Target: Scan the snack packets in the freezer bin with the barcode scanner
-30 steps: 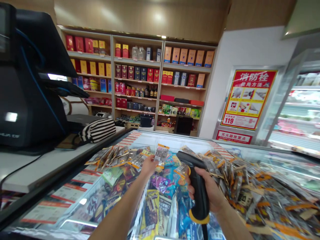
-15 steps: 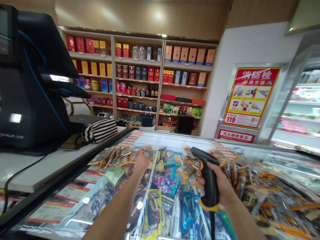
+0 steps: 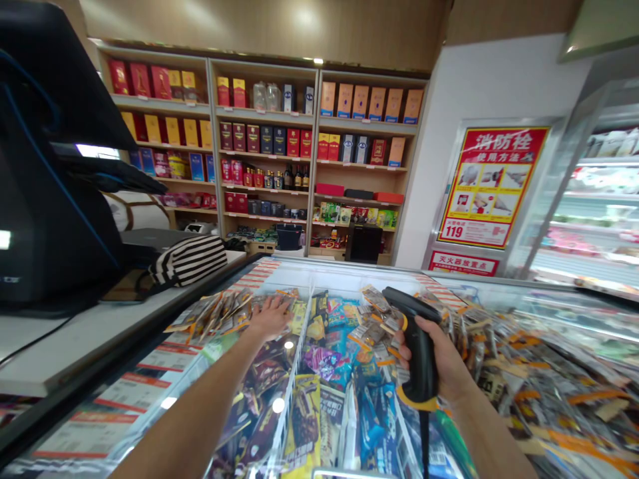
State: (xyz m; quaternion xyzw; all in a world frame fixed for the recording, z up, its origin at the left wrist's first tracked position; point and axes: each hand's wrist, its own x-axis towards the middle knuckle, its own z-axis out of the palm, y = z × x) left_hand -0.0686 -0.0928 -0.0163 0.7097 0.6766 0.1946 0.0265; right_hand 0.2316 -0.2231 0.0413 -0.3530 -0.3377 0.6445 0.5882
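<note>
Barcode scanner point(image 3: 422, 356), black with yellow trim, is gripped by its handle in the right hand point(image 3: 444, 362), above the glass-topped freezer point(image 3: 344, 276), its cable hanging down. Just beside it lies a small cluster of packets point(image 3: 370, 329); a larger heap point(image 3: 544, 392) spreads rightward. The left hand point(image 3: 272, 317), fingers spread, is over the left pile point(image 3: 214, 316) (whether pressing on it, I cannot tell). Farther out, a striped pouch point(image 3: 194, 259) sits on the counter point(image 3: 44, 362).

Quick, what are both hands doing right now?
Left hand: open, fingers spread over the small packets, gripping nothing that I can see.
Right hand: closed around the black scanner.
</note>
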